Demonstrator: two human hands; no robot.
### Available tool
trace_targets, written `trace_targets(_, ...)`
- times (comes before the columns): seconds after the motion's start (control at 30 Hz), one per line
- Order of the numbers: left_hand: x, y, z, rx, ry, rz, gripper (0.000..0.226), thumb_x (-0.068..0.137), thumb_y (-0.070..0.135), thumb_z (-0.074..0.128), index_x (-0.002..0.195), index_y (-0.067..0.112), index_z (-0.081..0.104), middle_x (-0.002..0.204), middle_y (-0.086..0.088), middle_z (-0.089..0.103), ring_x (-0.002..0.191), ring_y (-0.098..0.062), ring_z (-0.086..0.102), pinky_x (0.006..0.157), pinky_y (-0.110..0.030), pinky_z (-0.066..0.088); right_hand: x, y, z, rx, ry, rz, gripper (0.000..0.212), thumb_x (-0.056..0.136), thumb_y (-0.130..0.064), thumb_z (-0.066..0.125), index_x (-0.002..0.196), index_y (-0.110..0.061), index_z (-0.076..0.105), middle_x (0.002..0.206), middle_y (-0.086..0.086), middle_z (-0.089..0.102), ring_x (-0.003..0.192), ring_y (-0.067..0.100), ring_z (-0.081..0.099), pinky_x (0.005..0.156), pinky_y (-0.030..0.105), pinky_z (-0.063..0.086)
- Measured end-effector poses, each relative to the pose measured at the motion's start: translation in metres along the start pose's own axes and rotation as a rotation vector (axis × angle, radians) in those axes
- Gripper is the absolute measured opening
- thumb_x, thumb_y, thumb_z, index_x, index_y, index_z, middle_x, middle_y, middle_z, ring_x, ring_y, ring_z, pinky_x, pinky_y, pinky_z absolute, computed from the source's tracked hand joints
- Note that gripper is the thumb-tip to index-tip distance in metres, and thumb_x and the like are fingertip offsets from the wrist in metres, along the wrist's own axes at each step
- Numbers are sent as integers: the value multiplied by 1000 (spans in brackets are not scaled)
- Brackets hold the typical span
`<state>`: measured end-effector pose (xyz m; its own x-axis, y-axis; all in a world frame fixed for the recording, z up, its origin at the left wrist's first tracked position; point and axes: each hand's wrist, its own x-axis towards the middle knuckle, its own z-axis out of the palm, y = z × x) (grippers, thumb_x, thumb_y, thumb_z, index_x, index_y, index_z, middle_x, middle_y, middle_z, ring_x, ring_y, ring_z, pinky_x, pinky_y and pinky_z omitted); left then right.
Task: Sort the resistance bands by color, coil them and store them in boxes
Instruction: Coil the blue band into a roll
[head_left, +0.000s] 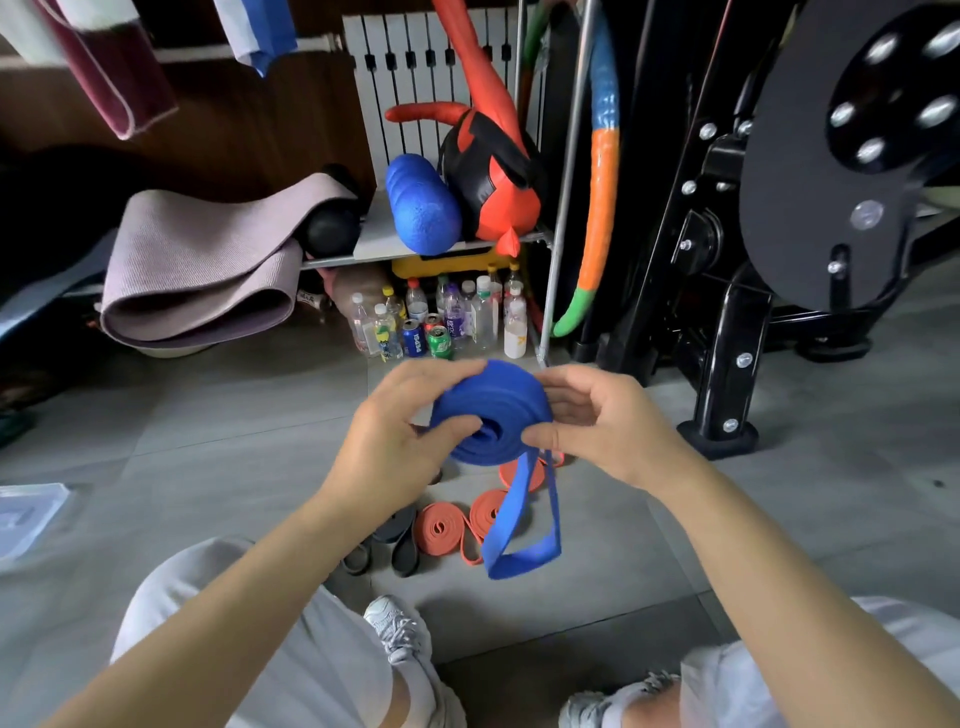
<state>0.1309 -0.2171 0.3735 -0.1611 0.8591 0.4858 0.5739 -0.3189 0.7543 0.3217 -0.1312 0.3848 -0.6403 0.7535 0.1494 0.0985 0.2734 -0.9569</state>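
A blue band (491, 415), rolled into a coil, is held up in the middle. It is gripped by the left hand (400, 431) at 9 o'clock and pinched by the right hand (597, 421) at 3 o'clock. Its loose loop (519, 535) is seen hanging toward 6 o'clock. Orange bands (441, 527) and black bands (395, 540) are seen on the floor (234, 441) below.

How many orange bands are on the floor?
3 that I can see: one coil by the black bands, one right next to it, and one farther back, partly behind the hanging blue band. More may be hidden.
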Motion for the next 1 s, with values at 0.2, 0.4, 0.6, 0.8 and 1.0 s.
trace_targets(0.2, -5, 16, 18, -584, 241, -209, 45, 75, 7, 74, 108, 37, 63, 108, 9, 68, 99, -15, 66, 75, -35, 56, 6, -4, 2, 256, 80, -40, 40, 62, -14, 75, 99, -25, 63, 92, -11, 74, 91, 10, 69, 80, 24, 53)
trace_targets(0.4, -6, 18, 19, -442, 142, -254, 41, 81, 11, 69, 108, 35, 49, 115, 0, 58, 101, -14, 63, 77, -41, 57, 4, -9, -3, 104, 114, -86, 36, 66, -18, 77, 98, -29, 65, 91, -7, 74, 91, 15, 70, 83, 30, 55)
trace_targets(0.6, 14, 15, -11, 484, -293, 256, 71, 74, 27, 74, 133, 41, 35, 129, 12, 47, 119, -14, 49, 88, -34, 50, 5, -8, 2, -95, 0, -68, 39, 70, -5, 79, 98, -27, 65, 91, -8, 71, 82, 7, 69, 80, 25, 55)
trace_targets(0.8, 22, 12, -18, 464, -246, 265, 55, 74, 25, 65, 127, 32, 56, 114, 1, 56, 101, -14, 55, 83, -32, 50, 5, -8, 6, 3, -7, -63, 44, 58, -22, 80, 97, -30, 62, 86, -10, 73, 83, 9, 69, 81, 23, 54)
trace_targets(1.0, 31, 18, -17, 71, 11, 66, 58, 70, 19, 70, 121, 43, 56, 109, 25, 55, 106, 2, 49, 99, -19, 39, 9, -6, -6, 124, 23, -51, 46, 55, -16, 78, 98, -23, 63, 89, -9, 72, 88, 9, 69, 83, 25, 54)
